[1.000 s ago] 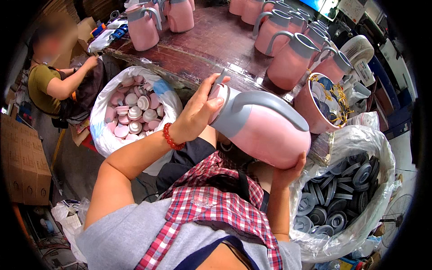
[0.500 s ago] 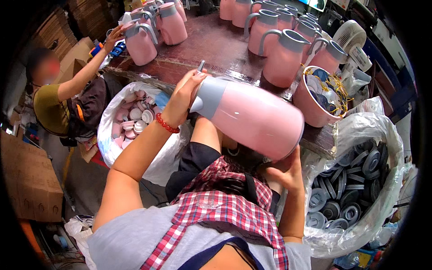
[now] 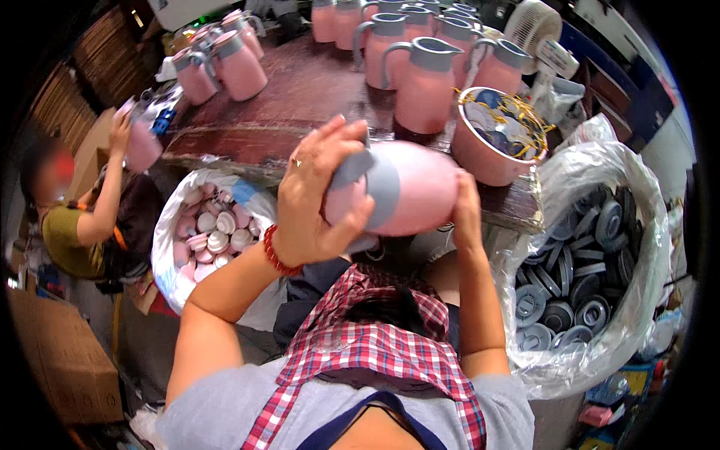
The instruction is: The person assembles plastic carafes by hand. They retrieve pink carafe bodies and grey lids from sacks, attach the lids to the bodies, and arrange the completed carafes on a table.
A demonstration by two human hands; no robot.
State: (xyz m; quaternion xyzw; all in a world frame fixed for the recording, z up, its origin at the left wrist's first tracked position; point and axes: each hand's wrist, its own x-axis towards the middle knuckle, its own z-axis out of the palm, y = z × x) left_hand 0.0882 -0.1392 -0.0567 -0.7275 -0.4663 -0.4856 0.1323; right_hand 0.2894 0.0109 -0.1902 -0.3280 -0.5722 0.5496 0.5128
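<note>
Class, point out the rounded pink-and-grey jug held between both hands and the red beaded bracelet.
Rounded pink-and-grey jug [image 3: 421, 187]: head view, on its pink body.
Red beaded bracelet [image 3: 271, 255]: head view, on its beads.

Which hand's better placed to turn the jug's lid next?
Probably the left hand: it's spread around the lid end, while the right hand is at the opposite end, against the jug's base.

A white plastic fan with a round grille [image 3: 532, 26] stands at the upper right of the frame. Stacked flat brown cardboard [image 3: 112, 60] fills part of the upper left. A large brown cardboard carton [image 3: 64, 360] sits at the lower left; above it, near the left edge, is a co-worker in an olive-green shirt [image 3: 69, 238].
</note>
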